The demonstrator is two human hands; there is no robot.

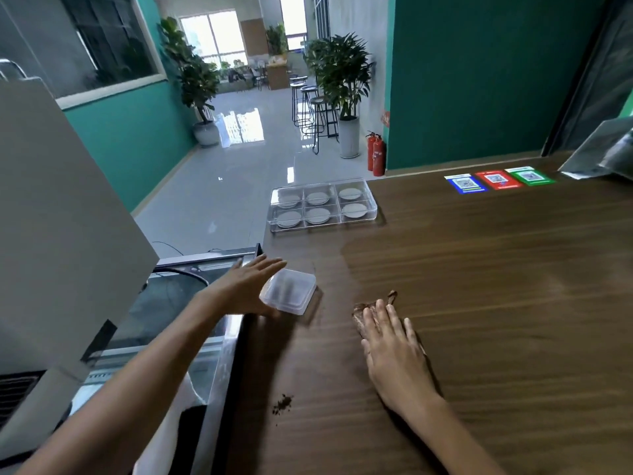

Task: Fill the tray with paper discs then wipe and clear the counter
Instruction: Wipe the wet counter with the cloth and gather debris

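Observation:
A clear plastic tray (pixel 323 221) with several compartments stands at the counter's far left corner, a pale paper disc (pixel 349 193) lying in each one. A small clear plastic box (pixel 291 296) sits near the left edge. My left hand (pixel 247 286) is spread beside it, fingers over its left side and thumb at its near corner. My right hand (pixel 394 351) lies flat on a brown cloth (pixel 368 311), pressing it to the wooden counter (pixel 496 303). The cloth is mostly hidden under the fingers.
A small patch of dark crumbs (pixel 283 403) lies on the counter near its left edge. Coloured QR-code stickers (pixel 498 180) are at the far side and a grey folded sheet (pixel 603 152) at the far right. A grey machine (pixel 51 217) stands to the left.

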